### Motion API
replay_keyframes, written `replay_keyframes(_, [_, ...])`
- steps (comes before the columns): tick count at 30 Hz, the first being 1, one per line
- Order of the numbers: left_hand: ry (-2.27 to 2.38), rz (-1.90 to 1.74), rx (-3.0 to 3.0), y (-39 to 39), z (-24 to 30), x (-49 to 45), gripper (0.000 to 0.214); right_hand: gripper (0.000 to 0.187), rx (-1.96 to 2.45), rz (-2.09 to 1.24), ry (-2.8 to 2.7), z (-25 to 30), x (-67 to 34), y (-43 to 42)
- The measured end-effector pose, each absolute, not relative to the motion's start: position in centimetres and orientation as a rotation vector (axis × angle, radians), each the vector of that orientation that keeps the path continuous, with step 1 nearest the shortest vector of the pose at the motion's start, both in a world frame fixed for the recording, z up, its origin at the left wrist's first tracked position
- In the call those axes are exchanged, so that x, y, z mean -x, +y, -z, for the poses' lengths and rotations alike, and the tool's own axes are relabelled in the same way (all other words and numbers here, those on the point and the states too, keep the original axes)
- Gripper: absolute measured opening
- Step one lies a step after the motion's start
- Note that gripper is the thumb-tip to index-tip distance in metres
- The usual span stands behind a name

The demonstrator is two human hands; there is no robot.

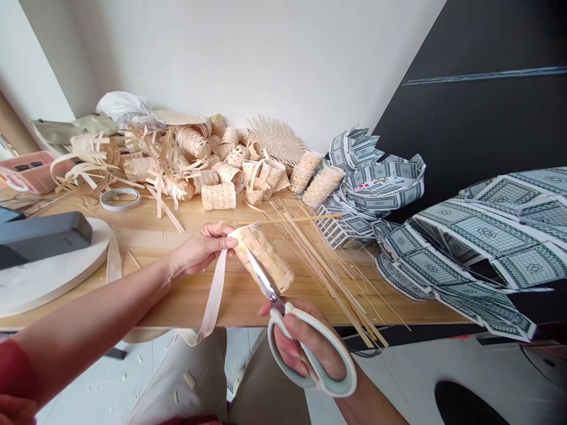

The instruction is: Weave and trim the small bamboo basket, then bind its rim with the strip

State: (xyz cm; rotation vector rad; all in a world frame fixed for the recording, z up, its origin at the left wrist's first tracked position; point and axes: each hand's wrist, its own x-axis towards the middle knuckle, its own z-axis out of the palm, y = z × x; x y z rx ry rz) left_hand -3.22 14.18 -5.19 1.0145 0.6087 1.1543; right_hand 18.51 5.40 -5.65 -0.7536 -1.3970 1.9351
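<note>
My left hand (201, 248) pinches the rim of a small woven basket (266, 257), which lies tilted over the table's front part. From the same pinch a pale flat strip (215, 292) hangs down past the table edge towards my lap. The fingers of my right hand (305, 342) are through the white handles of a pair of scissors (274, 298). Their blades look closed, and the tip points up and left across the basket's side, near its rim. Whether the blades touch the weave I cannot tell.
Behind lies a heap of woven baskets (192, 141) and loose strips, with a tape roll (120, 199) in front. Long thin strips (328, 265) lie right of my hands. Folded playing-card pieces (478, 242) fill the right side. A grey device (48, 239) rests on a round white board (100, 254).
</note>
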Motion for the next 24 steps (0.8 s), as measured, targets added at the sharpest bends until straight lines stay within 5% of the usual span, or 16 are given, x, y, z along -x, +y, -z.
replay_keyframes(5, [0.627, -1.237, -0.985, 14.6, 5.2, 3.4, 0.019, 0.045, 0.881, -1.82, -1.678, 4.4, -19.0, 4.5])
replay_keyframes(11, [0.64, -1.248, -0.992, 14.5, 5.0, 3.5, 0.019, 0.031, 1.318, -0.574, -2.234, 3.2, -22.0, 4.6])
replay_keyframes(15, [0.631, -1.219, -0.993, 14.5, 5.1, 3.4, 0.018, 0.024, 1.38, -0.042, -2.308, 3.5, -23.8, 5.4])
replay_keyframes(24, [0.663, -1.238, -0.99, 14.6, 5.2, 3.4, 0.019, 0.016, 1.431, 0.275, -2.374, 3.2, -22.5, 6.1])
